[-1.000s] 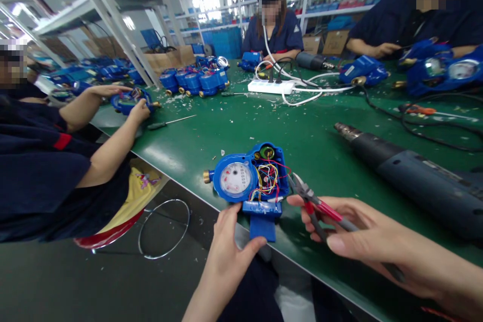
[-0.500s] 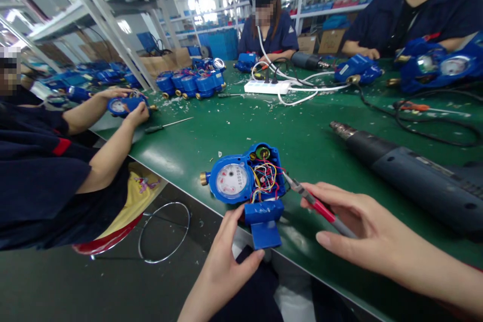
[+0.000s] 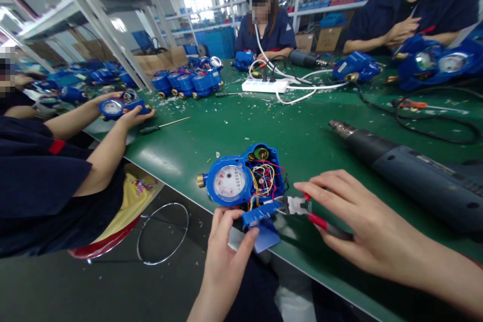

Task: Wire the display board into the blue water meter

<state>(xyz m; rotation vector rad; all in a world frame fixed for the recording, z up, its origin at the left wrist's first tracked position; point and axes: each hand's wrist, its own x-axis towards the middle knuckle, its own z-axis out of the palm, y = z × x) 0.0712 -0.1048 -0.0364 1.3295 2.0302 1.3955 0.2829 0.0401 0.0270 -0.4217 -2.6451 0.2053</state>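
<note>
A blue water meter (image 3: 229, 181) lies dial up near the table's front edge, its wiring compartment uncovered and full of thin coloured wires (image 3: 264, 178). In front of it, my left hand (image 3: 232, 241) grips a blue cover (image 3: 260, 215) between thumb and fingers; a flat flap hangs from it towards me. My right hand (image 3: 362, 226) holds red-and-grey-handled pliers (image 3: 317, 219), their handles spread. The jaws point left and reach the cover's right end. Whether they touch it, or pinch anything there, I cannot make out.
A heat gun (image 3: 407, 171) lies on the green table (image 3: 211, 131) at right. A white power strip (image 3: 264, 85) with cables stands further back, near several blue meters (image 3: 188, 83). At left, a co-worker's hands (image 3: 130, 115) hold another meter. Two people sit across the table.
The pliers have moved from the compartment's right side down to the cover, their handles spreading. My left hand has taken hold of the cover and tilted it.
</note>
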